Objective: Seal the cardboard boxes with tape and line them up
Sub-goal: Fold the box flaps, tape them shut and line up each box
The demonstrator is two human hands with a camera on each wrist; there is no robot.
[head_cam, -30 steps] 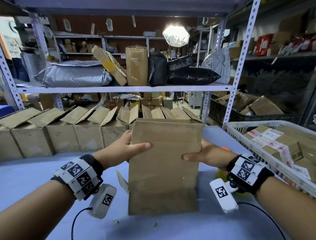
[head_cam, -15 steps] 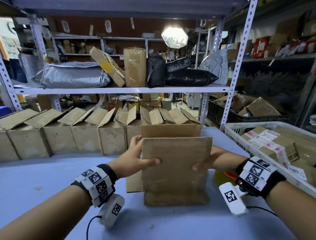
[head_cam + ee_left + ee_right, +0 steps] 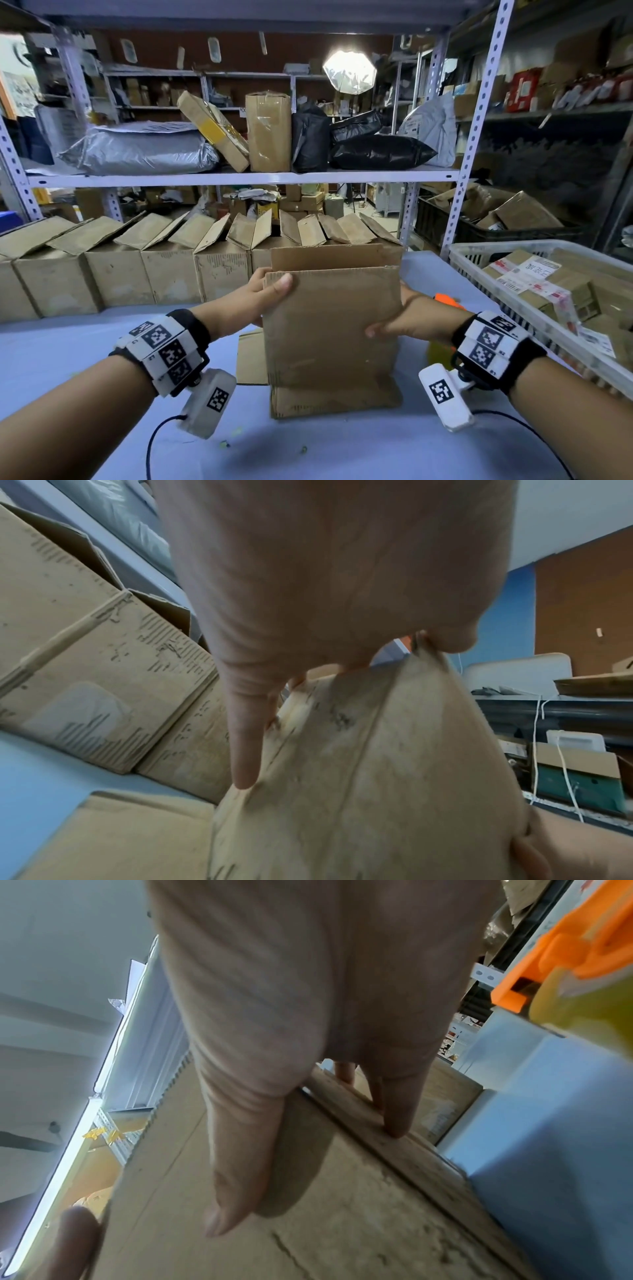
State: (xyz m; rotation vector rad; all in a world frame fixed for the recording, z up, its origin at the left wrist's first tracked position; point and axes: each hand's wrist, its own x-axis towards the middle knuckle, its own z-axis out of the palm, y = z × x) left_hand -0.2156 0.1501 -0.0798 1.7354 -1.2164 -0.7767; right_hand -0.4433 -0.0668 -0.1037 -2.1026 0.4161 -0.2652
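Two hands hold one cardboard box (image 3: 330, 329) between them over the blue table (image 3: 61, 356). Beyond the grip, a row of open boxes (image 3: 144, 274) stands along the table's far edge, flaps up. To the right of the grip sits a white basket (image 3: 534, 329) of labelled parcels. The held box stands upright, its lower edge on the table, one flap (image 3: 251, 358) sticking out low on its left. The left hand (image 3: 253, 301) pinches the box's upper left corner, thumb on the near face and fingers behind. The right hand (image 3: 411, 320) clasps the right edge lower down, thumb across the near face. Just behind the right hand lies an orange tape dispenser (image 3: 578, 947).
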